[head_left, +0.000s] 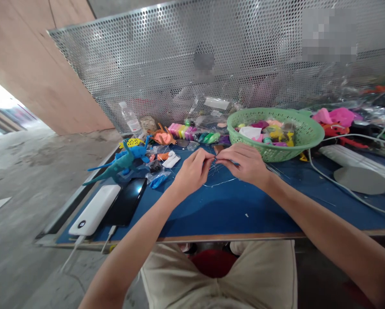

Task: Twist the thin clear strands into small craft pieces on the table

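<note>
My left hand (194,169) and my right hand (244,163) meet above the middle of the blue tabletop (212,214). Thumb and forefinger of each are pinched, fingertips almost touching. What they pinch is too small and too covered to name. Below and between them, thin pale wires or strands (220,183) lie on the table. Beyond my right hand stands a green plastic basket (295,152) with colourful pieces inside. Left of my left hand lie a crumpled white piece (171,159) and a small bag with something blue (159,180).
At the left are a white power bank (96,210), a dark phone (128,201), blue and teal dinosaur figures (117,167) and a plastic bottle (130,119). A perforated metal panel (166,56) rises behind. A white cable (337,199) crosses the right side near a grey rounded pad (360,180).
</note>
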The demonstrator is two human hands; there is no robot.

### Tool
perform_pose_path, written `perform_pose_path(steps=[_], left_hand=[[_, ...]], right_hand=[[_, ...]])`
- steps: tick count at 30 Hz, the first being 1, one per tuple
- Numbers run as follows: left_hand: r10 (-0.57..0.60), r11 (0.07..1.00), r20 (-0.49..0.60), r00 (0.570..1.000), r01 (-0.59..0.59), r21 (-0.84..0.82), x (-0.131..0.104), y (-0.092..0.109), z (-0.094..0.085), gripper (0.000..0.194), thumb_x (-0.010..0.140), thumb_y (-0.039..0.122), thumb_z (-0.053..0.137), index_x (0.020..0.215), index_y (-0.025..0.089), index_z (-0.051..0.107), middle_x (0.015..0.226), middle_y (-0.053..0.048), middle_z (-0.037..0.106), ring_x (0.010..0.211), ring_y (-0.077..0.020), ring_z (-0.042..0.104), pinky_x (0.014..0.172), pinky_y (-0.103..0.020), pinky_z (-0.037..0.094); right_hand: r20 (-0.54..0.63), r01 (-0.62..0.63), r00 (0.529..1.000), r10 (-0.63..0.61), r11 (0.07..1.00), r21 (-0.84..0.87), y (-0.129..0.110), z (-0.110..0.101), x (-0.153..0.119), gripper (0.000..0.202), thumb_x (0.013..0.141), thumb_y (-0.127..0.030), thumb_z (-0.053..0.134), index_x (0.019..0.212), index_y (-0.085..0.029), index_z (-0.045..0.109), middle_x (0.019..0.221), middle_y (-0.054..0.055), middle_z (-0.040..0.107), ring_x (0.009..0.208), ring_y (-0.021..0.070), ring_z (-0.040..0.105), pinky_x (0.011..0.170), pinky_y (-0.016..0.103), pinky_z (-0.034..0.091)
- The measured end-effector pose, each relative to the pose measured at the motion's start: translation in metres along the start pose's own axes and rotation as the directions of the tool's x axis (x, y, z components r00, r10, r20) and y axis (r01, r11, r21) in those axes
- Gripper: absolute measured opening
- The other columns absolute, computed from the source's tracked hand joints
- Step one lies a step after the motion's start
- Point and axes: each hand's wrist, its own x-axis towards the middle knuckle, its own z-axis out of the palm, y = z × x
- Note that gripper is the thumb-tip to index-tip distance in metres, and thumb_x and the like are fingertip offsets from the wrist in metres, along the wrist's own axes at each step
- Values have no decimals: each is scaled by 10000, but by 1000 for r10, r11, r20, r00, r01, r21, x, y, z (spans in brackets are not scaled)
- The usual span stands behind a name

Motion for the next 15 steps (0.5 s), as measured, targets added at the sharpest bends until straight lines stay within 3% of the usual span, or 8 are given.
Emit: perform_pose_path(steps=[3,5,7,9,11,13,15], left_hand=[[131,987,9,991,-131,96,-1,-2,-4,88,1005,137,430,979,168,508,850,-51,580,772,-146,549,668,-266,458],[210,963,36,977,-213,167,-2,-5,-7,94,999,121,428,960,176,493,833,-46,553,771,-157,527,672,-278,456],[267,935,77,961,-278,222,-2,-7,-9,102,996,118,432,941,184,487,812,-36,530,761,-163,511,677,-287,456],[297,919,94,950,-312,240,-2,-10,-10,106,998,122,430,945,190,492,805,-30,526,759,-164,509,684,-289,461],[284,931,77,956,-294,217,-1,-12,-10,103,1004,136,430,962,192,506,819,-33,548,776,-163,526,701,-288,471],[201,964,42,979,-205,167,0,-14,-10,102,1010,155,434,979,187,526,853,-45,589,799,-156,553,722,-285,479],[61,993,23,998,-63,100,2,-14,-8,105,1011,171,445,989,180,547,878,-51,626,793,-143,577,721,-277,479]], right_hand=[[-1,-265,963,269,950,167,-9,-3,4,96,899,-306,686,858,-239,742,806,30,741,778,190,665,750,346,514],[138,-484,875,464,824,293,-11,-5,8,179,881,-375,698,792,-228,749,777,34,727,736,182,645,704,338,495],[377,-671,741,556,616,411,-10,-4,10,246,857,-436,708,766,-212,751,740,35,718,686,166,621,666,326,475],[561,-782,618,551,358,510,-7,-1,9,303,829,-482,719,761,-188,741,716,40,706,668,154,608,649,316,470],[623,-807,561,545,193,558,-5,4,8,356,826,-510,704,744,-164,715,708,47,687,638,140,589,616,307,465],[558,-786,584,590,239,570,-5,6,7,350,846,-505,685,800,-158,706,713,49,689,637,145,606,613,309,484],[383,-731,668,638,465,500,-8,6,7,303,870,-466,680,943,-173,707,750,49,719,686,172,657,666,329,524]])
